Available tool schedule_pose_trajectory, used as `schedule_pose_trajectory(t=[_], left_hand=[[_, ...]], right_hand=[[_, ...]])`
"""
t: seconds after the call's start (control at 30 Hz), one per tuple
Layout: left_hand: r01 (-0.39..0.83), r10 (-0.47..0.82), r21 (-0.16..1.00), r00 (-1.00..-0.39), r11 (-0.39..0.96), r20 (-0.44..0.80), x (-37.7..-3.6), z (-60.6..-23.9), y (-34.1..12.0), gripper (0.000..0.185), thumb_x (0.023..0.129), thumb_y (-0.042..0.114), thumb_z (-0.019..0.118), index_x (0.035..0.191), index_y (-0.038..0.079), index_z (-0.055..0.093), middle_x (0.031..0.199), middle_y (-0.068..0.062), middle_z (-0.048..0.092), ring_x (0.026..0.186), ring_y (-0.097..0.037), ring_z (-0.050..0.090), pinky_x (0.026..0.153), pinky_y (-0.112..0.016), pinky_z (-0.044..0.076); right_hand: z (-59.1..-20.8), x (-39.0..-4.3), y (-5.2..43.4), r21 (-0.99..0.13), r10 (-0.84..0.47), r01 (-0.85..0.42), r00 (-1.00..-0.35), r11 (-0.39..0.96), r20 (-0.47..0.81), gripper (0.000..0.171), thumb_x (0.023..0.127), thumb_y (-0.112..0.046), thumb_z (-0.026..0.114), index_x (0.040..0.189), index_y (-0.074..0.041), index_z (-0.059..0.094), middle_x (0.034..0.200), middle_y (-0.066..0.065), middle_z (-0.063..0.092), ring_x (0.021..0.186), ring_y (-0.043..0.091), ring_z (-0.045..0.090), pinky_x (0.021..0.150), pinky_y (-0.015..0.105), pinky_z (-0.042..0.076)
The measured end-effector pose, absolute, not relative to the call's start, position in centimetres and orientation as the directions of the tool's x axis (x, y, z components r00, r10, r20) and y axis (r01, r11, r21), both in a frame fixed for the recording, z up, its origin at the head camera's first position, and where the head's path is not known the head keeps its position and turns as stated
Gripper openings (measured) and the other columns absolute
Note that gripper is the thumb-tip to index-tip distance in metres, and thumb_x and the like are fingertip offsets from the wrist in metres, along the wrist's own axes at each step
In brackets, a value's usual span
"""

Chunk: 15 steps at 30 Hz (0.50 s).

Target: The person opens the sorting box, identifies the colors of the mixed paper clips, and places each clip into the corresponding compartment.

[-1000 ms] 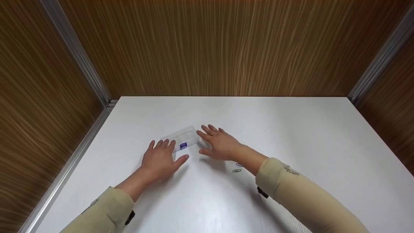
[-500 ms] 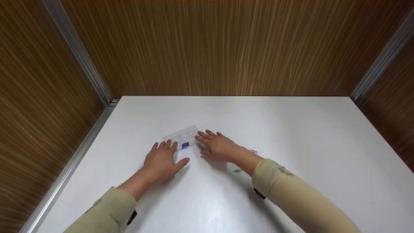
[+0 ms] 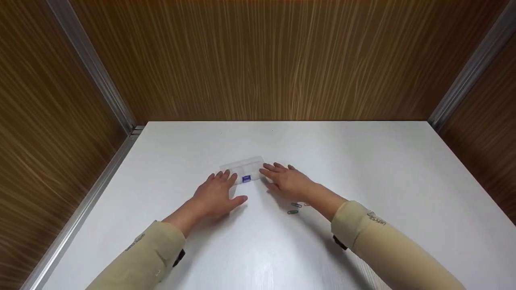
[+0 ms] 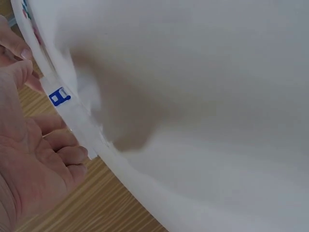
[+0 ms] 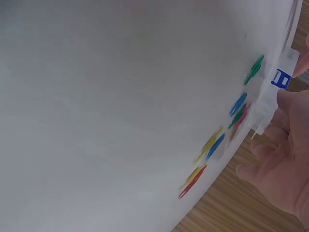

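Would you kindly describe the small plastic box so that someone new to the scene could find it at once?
On the white table, look near the middle, just beyond the fingertips of both hands. There lies a small clear plastic box with compartments. Its blue label facing the person sets it apart from the loose coloured paper clips nearby.

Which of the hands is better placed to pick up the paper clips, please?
Likely the right hand: the clips lie just beside its wrist, while the left hand is across the box.
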<state>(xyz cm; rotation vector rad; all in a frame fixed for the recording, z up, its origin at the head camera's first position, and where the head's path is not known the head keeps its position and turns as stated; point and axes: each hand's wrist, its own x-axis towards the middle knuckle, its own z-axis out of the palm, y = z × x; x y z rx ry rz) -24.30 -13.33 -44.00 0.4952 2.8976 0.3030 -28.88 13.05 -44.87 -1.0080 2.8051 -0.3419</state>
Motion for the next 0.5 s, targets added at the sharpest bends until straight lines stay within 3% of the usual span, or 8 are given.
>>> schedule_pose_trajectory(t=[0.5], left_hand=[[0.388,0.435,0.244,-0.881,0.889,-0.185,-27.7,-43.8,-9.2,0.085,0.103,0.063,0.052,0.168,0.010,0.032,0.174,-0.015,0.023,0.161,-0.035,0.020,0.131,-0.048,0.014]], right_hand=[[-44.5,-28.9,17.5,-0.232,-0.541,-0.517,-0.840,0.824,-0.049,0.055,0.111,-0.021,0.057,0.163,-0.013,0.044,0.169,0.011,0.037,0.154,0.039,0.037,0.121,0.068,0.027]])
